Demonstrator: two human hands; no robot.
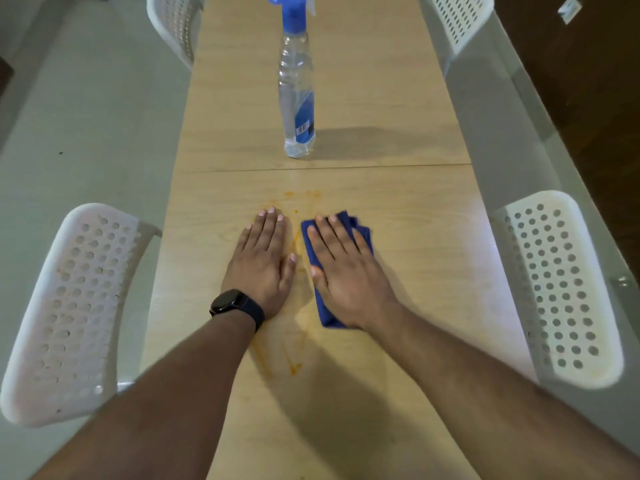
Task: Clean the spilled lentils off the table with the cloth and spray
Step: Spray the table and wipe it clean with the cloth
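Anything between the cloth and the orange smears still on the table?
Nothing visible does. The blue cloth lies under the right hand, and the orange smears run beside it, between it and the left hand.

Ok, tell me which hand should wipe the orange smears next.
The right hand: it already presses flat on the blue cloth, beside the orange smears. The left hand lies flat on the bare table.

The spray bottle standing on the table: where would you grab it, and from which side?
Probably around the narrow clear waist of the spray bottle, just under the blue trigger head. It stands upright and alone beyond both hands, so reach forward from the near side, fingers wrapping the body. The left hand is free.
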